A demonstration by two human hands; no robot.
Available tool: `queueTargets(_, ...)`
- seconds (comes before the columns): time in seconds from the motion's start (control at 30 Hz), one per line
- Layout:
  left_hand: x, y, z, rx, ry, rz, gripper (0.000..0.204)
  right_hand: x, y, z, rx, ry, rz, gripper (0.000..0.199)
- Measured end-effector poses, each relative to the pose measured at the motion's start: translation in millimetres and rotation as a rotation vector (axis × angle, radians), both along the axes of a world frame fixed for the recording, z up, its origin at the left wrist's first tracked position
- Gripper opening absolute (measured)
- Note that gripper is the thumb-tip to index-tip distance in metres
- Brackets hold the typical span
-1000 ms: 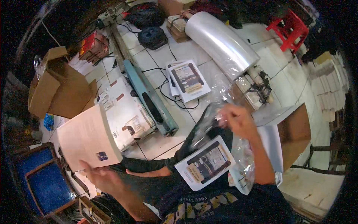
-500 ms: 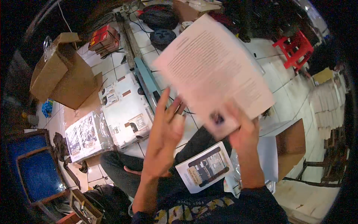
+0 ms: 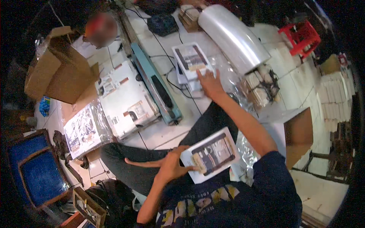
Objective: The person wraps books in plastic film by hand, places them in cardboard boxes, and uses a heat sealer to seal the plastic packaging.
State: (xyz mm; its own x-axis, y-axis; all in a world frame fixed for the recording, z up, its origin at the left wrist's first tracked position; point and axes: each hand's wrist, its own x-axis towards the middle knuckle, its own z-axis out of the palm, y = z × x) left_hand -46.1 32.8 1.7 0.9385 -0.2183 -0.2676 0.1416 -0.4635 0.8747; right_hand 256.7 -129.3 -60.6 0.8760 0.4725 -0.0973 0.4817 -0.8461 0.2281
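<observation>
Our left hand [image 3: 173, 167] grips the printed box [image 3: 210, 154] on our lap; our right hand [image 3: 209, 83], fingers spread, presses the box stack [image 3: 191, 60] (on the floor).

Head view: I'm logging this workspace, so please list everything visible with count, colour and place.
Film roll: one, clear, top centre on floor.
Sealer: one, teal, floor centre-left.
Box stack: one, white printed, under right hand.
Lap box: one, white printed, on lap.
Carton: one, brown, open, left.
Stool: one, red, top right.
Frames: two, blue, lower left.
Hands: left hand on the lap box; right hand on the box stack.
</observation>
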Motion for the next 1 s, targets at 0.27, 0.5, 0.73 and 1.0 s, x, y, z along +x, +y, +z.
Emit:
queueTargets(0.27,22.2,9.4,-37.6,-0.765,0.255,0.382,0.037,-22.8,-16.1,68.3,0.914,0.271,0.11,0.05)
queueTargets(0.5,21.8,4.4,-40.3,-1.042,0.346,0.614,0.032,-157.3,-67.1,143.4,1.105,0.292,-0.406,0.05)
queueTargets(0.73,29.1,12.8,-26.3,-1.202,0.244,0.576,0.036,-193.6,-100.2,146.8,1.392,0.959,-0.488,0.077)
queueTargets(1.0,41.5,-14.3,-29.0,-0.951,0.224,0.463,0.032,-200.4,-76.2,119.8,0.881,0.306,-0.251,0.111)
